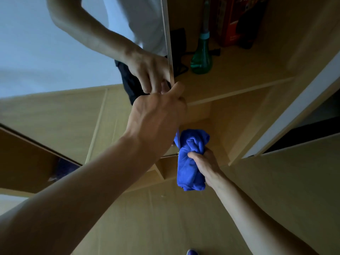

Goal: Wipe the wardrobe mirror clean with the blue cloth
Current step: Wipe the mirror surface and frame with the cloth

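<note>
The wardrobe mirror (55,61) fills the left of the head view, on a door whose right edge (168,43) runs down the middle. My left hand (158,115) grips that edge, thumb on the near side, fingers curled behind it. Its reflection shows in the glass just above. Lower down, my right hand (204,164) grips the bunched blue cloth (191,162), held just right of the mirror's lower edge. Whether the cloth touches the glass is unclear.
Inside the open wardrobe, a green spray bottle (201,59) stands on a wooden shelf (239,78) with a red box (237,19) behind it. A white door edge (298,107) slants at the right. Wooden floor (165,218) lies below.
</note>
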A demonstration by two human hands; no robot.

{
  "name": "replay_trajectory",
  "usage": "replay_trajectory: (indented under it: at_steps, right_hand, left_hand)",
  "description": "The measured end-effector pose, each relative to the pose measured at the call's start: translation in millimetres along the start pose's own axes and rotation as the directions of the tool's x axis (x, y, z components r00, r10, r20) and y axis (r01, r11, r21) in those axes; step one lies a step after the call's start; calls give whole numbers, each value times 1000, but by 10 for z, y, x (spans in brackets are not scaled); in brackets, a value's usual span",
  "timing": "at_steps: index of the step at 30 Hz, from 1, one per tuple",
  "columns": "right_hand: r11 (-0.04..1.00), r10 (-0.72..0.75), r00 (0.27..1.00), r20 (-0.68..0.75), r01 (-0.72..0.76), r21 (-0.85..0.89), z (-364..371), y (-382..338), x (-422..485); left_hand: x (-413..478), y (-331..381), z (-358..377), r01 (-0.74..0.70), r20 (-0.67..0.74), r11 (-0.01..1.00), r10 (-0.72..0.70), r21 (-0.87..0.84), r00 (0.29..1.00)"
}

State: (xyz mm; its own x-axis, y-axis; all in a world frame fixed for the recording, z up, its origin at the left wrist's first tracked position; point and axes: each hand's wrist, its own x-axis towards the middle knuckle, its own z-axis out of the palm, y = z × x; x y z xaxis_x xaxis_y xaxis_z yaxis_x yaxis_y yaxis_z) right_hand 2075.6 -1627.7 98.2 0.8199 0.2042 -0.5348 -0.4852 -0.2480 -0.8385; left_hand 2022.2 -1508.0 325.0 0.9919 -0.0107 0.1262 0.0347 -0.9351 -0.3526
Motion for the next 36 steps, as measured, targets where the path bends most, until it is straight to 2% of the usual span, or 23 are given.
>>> replay_trajectory:
  at_steps: [6, 16, 22, 27, 36]
  right_hand:
    - [998, 19, 1000, -21, -17, 60, 33, 2, -131]
    - [961, -118, 993, 14, 110, 254, -28, -530, -540]
    - [995, -27, 999, -41, 31, 96, -6, -291, -424]
    - [993, 96, 995, 15, -95, -70, 41, 36, -365]
    - [992, 6, 997, -81, 4, 127, 72, -360, -686]
  left_hand:
    - [-47, -49, -39, -17, 28, 999, 19, -37, 999]
    - [-47, -51, -52, -9, 56, 993, 16, -117, 998]
    - [-139, -22, -86, -1, 45, 991, 7, -136, 999]
    - [-251, -7, -79, -15, 49, 987, 23, -159, 999]
    - [-275, -43, -110, -66, 78, 991, 76, -115, 994]
